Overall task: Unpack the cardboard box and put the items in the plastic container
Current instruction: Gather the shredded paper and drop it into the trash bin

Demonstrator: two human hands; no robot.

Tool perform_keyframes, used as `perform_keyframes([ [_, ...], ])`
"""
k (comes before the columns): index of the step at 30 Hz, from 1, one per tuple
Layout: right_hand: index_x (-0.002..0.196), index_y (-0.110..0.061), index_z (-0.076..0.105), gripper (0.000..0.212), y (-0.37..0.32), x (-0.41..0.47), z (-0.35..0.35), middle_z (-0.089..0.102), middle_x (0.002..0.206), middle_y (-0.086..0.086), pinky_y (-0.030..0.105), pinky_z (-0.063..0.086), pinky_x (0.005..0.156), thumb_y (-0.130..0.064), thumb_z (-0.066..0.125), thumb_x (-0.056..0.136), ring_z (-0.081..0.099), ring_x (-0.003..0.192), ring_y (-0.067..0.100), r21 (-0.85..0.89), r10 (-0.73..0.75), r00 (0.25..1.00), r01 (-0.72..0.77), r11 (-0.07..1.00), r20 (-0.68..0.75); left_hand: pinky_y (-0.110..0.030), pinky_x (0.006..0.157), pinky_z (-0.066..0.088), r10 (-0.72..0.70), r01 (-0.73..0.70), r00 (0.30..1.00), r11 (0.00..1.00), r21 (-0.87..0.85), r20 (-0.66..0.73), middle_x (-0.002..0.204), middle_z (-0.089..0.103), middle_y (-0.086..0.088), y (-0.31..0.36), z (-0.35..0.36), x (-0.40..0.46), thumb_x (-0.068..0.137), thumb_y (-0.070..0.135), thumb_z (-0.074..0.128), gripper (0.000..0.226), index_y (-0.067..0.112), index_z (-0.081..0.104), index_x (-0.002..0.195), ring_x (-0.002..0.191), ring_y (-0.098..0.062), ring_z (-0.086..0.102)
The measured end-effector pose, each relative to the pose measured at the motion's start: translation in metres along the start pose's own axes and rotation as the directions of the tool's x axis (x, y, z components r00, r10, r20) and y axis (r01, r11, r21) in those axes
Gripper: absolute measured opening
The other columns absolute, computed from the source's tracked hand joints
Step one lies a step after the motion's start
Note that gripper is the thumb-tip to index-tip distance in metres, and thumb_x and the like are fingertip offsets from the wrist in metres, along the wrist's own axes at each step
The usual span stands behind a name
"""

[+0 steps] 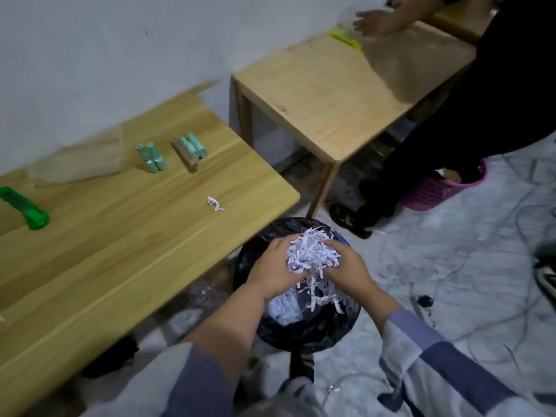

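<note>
My left hand point(275, 267) and my right hand point(346, 266) together clasp a wad of white shredded paper point(310, 254) over a bin lined with a black bag point(301, 329); more shreds lie inside the bin. On the wooden table point(126, 236) to the left stand two clusters of small mint-green tubes point(152, 158) point(191, 147). A clear plastic container point(81, 159) lies blurred at the table's back left. No cardboard box is in view.
A green box cutter point(25, 209) lies at the table's left edge; one paper shred point(215, 204) lies mid-table. Another person in black point(481, 100) leans over a second wooden table point(331, 94) holding a yellow object point(346, 39). A pink basket point(442, 188) and cables sit on the floor.
</note>
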State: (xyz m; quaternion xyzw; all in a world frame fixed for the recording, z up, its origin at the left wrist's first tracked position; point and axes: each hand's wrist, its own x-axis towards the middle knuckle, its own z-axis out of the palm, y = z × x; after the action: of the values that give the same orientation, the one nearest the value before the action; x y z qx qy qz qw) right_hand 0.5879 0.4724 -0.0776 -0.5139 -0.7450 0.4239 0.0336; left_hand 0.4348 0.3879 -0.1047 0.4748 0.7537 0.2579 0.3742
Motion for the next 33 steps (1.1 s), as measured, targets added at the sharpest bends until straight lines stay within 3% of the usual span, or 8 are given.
perform_keyframes([
  [5,0.134,-0.024,0.045,0.064,0.055,0.048,0.030,0.042,0.137,0.008,0.020,0.038,0.086,-0.014,0.072,0.076,0.052,0.116,0.024,-0.097,0.110,0.977,-0.094,0.991,0.184,-0.035,0.101,0.043,-0.260,0.260,0.966,0.966,-0.012,-0.001,0.148,0.032,0.005,-0.045,0.039,0.024,0.075,0.050,0.074,0.086,0.034,0.029,0.146,0.129,-0.020,0.044],
  [10,0.143,-0.024,0.032,0.076,0.105,0.092,0.076,0.032,0.146,0.011,0.033,0.037,0.106,-0.029,0.072,0.080,0.043,0.129,0.028,-0.073,0.197,0.926,-0.183,0.980,0.322,-0.035,0.109,0.035,-0.309,0.309,0.951,0.950,-0.036,0.019,0.151,0.033,-0.008,-0.094,0.085,0.047,0.072,0.032,0.082,0.090,0.024,0.032,0.147,0.137,-0.025,0.036],
  [14,0.141,-0.026,0.041,0.063,0.132,0.113,0.107,0.035,0.150,0.011,0.037,0.036,0.110,-0.027,0.063,0.082,0.042,0.133,0.027,-0.126,0.256,0.883,-0.224,0.966,0.393,-0.042,0.114,0.028,-0.363,0.359,0.929,0.931,0.063,0.073,0.156,0.025,-0.007,-0.111,0.107,0.060,0.075,0.034,0.078,0.088,0.022,0.029,0.148,0.143,-0.026,0.025],
  [18,0.132,-0.022,0.052,0.053,0.148,0.116,0.117,0.050,0.140,0.013,0.037,0.040,0.108,-0.028,0.062,0.080,0.050,0.127,0.028,-0.208,0.251,0.865,-0.175,0.962,0.434,-0.036,0.114,0.028,-0.355,0.353,0.932,0.935,0.036,0.069,0.153,0.031,-0.007,-0.109,0.109,0.057,0.079,0.030,0.076,0.079,0.015,0.036,0.146,0.141,-0.024,0.029],
  [23,0.129,-0.017,0.056,0.045,0.118,0.103,0.092,0.060,0.130,0.012,0.036,0.043,0.104,-0.025,0.059,0.085,0.056,0.122,0.027,-0.231,0.200,0.895,-0.114,0.966,0.398,-0.030,0.107,0.034,-0.345,0.344,0.938,0.939,0.010,0.026,0.145,0.043,-0.008,-0.087,0.089,0.047,0.080,0.027,0.075,0.067,0.013,0.046,0.139,0.133,-0.024,0.042],
  [29,0.134,-0.012,0.049,0.046,0.060,0.067,0.051,0.055,0.135,0.015,0.034,0.042,0.101,-0.023,0.056,0.090,0.053,0.123,0.030,-0.272,0.128,0.921,-0.025,0.962,0.368,-0.036,0.105,0.041,-0.324,0.324,0.944,0.946,0.017,0.056,0.144,0.045,-0.003,-0.048,0.045,0.020,0.083,0.037,0.071,0.066,0.021,0.043,0.141,0.130,-0.022,0.046],
  [33,0.132,-0.014,0.051,0.045,0.017,0.028,0.031,0.058,0.134,0.013,0.036,0.043,0.103,-0.020,0.055,0.089,0.054,0.123,0.029,-0.265,0.067,0.943,0.024,0.964,0.327,-0.030,0.099,0.043,-0.271,0.268,0.962,0.961,0.062,0.031,0.139,0.051,-0.001,-0.023,0.008,-0.013,0.084,0.035,0.069,0.060,0.022,0.046,0.138,0.123,-0.020,0.052],
])
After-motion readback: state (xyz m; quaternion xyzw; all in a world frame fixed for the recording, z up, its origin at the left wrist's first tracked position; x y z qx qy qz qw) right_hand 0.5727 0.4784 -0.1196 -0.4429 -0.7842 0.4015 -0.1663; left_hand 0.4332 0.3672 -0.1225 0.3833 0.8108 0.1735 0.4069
